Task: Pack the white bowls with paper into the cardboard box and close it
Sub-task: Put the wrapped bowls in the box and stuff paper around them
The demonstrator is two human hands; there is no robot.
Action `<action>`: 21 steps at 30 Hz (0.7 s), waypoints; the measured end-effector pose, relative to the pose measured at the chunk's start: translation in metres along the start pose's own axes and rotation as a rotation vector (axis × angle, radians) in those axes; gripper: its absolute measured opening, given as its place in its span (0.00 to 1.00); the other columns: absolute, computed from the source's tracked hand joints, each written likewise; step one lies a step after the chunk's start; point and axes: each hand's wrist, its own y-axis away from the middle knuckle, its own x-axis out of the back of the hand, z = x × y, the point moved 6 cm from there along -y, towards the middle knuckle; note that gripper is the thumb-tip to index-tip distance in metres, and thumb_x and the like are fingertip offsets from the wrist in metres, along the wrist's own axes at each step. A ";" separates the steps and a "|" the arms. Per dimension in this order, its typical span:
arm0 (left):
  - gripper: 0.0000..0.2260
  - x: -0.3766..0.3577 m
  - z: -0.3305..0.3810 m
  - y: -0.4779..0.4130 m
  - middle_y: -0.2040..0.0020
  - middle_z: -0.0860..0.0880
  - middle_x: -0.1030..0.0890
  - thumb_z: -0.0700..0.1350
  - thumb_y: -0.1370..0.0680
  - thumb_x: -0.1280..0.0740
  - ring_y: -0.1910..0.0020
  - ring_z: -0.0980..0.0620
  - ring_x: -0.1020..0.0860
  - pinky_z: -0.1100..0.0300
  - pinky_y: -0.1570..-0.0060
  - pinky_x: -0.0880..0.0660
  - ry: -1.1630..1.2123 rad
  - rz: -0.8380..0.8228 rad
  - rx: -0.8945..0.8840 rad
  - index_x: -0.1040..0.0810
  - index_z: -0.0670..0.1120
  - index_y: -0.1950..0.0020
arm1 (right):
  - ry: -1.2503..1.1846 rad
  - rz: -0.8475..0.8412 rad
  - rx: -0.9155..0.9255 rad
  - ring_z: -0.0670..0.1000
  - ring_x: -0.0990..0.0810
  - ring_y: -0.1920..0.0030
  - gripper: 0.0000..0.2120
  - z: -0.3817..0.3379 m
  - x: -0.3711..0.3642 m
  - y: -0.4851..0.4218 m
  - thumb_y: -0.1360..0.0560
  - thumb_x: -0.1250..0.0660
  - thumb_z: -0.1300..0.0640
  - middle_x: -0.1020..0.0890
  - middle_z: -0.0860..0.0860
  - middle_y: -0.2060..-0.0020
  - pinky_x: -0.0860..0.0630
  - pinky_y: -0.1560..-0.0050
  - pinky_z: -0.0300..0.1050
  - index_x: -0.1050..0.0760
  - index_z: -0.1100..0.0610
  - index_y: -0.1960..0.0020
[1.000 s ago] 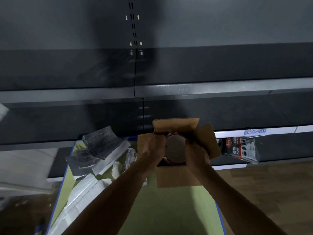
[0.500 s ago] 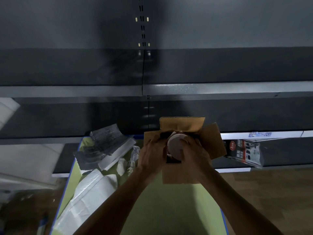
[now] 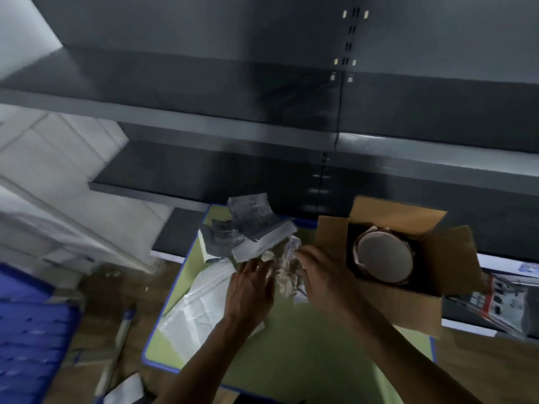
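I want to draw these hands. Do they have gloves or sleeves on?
No gloves: the left hand and right hand are bare. Both forearms are bare too, no sleeves in view. No watch, ring or bracelet shows, though it's blurry.

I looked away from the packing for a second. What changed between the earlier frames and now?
The left hand and right hand let go of the white bowl and moved left from the cardboard box to the crumpled paper; whether they grip it is unclear. The bowl stays in the box, flaps open.
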 end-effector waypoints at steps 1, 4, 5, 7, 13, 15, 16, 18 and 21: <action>0.16 0.000 -0.008 0.006 0.40 0.49 0.21 0.48 0.22 0.34 0.43 0.48 0.25 0.56 0.47 0.25 0.006 -0.004 0.026 0.24 0.50 0.34 | 0.001 -0.036 0.015 0.52 0.24 0.40 0.24 -0.005 -0.010 -0.002 0.29 0.30 0.60 0.25 0.50 0.38 0.23 0.44 0.47 0.27 0.56 0.33; 0.15 -0.003 -0.028 0.019 0.43 0.49 0.20 0.48 0.22 0.34 0.46 0.48 0.25 0.55 0.49 0.25 0.017 -0.012 0.078 0.22 0.50 0.36 | 0.000 -0.106 0.032 0.52 0.26 0.38 0.22 -0.016 -0.034 -0.006 0.25 0.35 0.57 0.26 0.49 0.37 0.23 0.46 0.47 0.30 0.53 0.31; 0.14 -0.003 -0.034 0.021 0.44 0.48 0.20 0.48 0.23 0.34 0.46 0.47 0.24 0.54 0.50 0.25 0.020 -0.014 0.095 0.22 0.49 0.37 | -0.007 -0.128 0.026 0.52 0.28 0.36 0.22 -0.019 -0.040 -0.006 0.23 0.37 0.57 0.27 0.49 0.36 0.23 0.46 0.47 0.31 0.54 0.30; 0.15 -0.005 -0.045 0.025 0.44 0.48 0.20 0.47 0.23 0.33 0.46 0.45 0.24 0.53 0.49 0.25 0.015 -0.012 0.120 0.22 0.49 0.37 | 0.000 -0.184 0.025 0.51 0.30 0.34 0.21 -0.022 -0.053 -0.004 0.21 0.39 0.57 0.28 0.49 0.35 0.25 0.44 0.46 0.32 0.54 0.29; 0.18 -0.011 -0.072 0.030 0.37 0.50 0.23 0.49 0.21 0.36 0.40 0.48 0.26 0.57 0.45 0.27 -0.004 -0.076 0.197 0.26 0.51 0.31 | -0.001 -0.345 -0.007 0.49 0.34 0.31 0.23 -0.016 -0.087 -0.003 0.20 0.42 0.57 0.33 0.48 0.30 0.29 0.40 0.42 0.39 0.52 0.25; 0.18 -0.014 -0.081 0.033 0.36 0.50 0.24 0.50 0.20 0.37 0.39 0.49 0.27 0.58 0.43 0.28 -0.012 -0.103 0.218 0.28 0.52 0.30 | -0.015 -0.366 -0.018 0.49 0.35 0.29 0.24 -0.013 -0.095 -0.005 0.20 0.41 0.56 0.34 0.48 0.28 0.30 0.39 0.42 0.40 0.51 0.24; 0.19 -0.015 -0.085 0.034 0.35 0.50 0.25 0.51 0.20 0.37 0.38 0.49 0.28 0.58 0.42 0.28 -0.016 -0.118 0.229 0.28 0.52 0.29 | -0.024 -0.369 -0.019 0.49 0.35 0.29 0.24 -0.013 -0.100 -0.006 0.20 0.41 0.56 0.34 0.48 0.28 0.30 0.38 0.42 0.40 0.51 0.24; 0.20 -0.017 -0.092 0.037 0.30 0.50 0.28 0.52 0.20 0.38 0.32 0.49 0.31 0.57 0.37 0.29 -0.030 -0.150 0.254 0.31 0.53 0.27 | -0.047 -0.372 -0.019 0.50 0.34 0.29 0.23 -0.015 -0.109 -0.009 0.20 0.41 0.56 0.32 0.49 0.29 0.29 0.36 0.44 0.38 0.52 0.25; 0.23 -0.018 -0.099 0.041 0.26 0.48 0.32 0.53 0.20 0.37 0.28 0.47 0.36 0.55 0.33 0.32 -0.053 -0.162 0.294 0.34 0.53 0.25 | -0.065 -0.383 0.004 0.50 0.32 0.31 0.21 -0.021 -0.124 -0.008 0.20 0.41 0.55 0.31 0.50 0.31 0.27 0.37 0.46 0.36 0.53 0.27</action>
